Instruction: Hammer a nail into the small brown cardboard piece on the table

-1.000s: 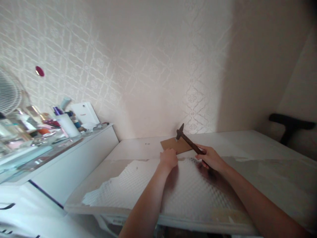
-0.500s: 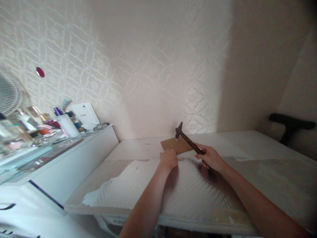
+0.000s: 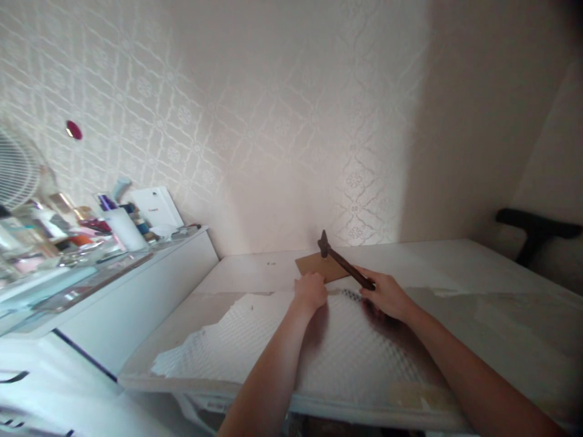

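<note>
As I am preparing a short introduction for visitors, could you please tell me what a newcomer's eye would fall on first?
Probably the dark hammer, gripped in the right hand near the middle, its head by the brown board's far edge. The left hand is at that board's near edge. At far left, a red oval stands out against the pale patterned wall.

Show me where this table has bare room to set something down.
Bare: the white tabletop right of the hammer, up to the wallpapered wall; also between the white dresser and the cardboard, except for small dark bits. Crowded: the middle, with cardboard and hammer, and the dresser top, packed with bottles.
</note>
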`<state>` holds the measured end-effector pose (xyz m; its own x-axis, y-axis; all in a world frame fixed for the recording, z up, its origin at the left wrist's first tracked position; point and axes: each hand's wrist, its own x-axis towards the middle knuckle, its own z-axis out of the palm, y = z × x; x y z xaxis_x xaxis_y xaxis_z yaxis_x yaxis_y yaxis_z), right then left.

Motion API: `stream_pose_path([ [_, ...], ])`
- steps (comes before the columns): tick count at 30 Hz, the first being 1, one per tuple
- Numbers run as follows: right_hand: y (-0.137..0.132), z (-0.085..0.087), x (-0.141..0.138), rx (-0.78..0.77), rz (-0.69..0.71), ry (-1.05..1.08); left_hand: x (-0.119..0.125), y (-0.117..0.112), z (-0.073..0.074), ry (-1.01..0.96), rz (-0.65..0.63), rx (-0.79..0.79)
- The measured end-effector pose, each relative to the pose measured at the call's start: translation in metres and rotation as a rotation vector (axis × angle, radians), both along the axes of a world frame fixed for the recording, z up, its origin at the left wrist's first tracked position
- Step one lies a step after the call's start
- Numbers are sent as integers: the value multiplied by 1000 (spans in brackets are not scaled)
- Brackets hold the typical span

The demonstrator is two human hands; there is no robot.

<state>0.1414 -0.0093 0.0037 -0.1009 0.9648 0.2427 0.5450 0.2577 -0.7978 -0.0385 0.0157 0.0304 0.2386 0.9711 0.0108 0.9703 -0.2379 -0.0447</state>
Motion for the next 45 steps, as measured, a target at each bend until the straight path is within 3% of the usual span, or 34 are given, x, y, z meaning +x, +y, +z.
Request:
stream_pose_path([
  [3, 0, -1, 0, 22, 57, -26, 0, 0, 0, 4, 7, -4],
  [7, 1, -2, 0, 23, 20, -39, 0, 0, -1, 5, 8, -5],
  [13, 4, -6, 2, -59, 66, -7, 0, 1, -2, 5, 8, -8],
  [19, 6, -3, 1, 22, -17, -2, -1, 0, -3, 0, 3, 4],
  [32, 9, -4, -2, -171, 23, 283, -1, 1, -4, -19, -1, 19],
  [45, 9, -3, 0, -207, 49, 407, 0, 0, -1, 4, -4, -9],
])
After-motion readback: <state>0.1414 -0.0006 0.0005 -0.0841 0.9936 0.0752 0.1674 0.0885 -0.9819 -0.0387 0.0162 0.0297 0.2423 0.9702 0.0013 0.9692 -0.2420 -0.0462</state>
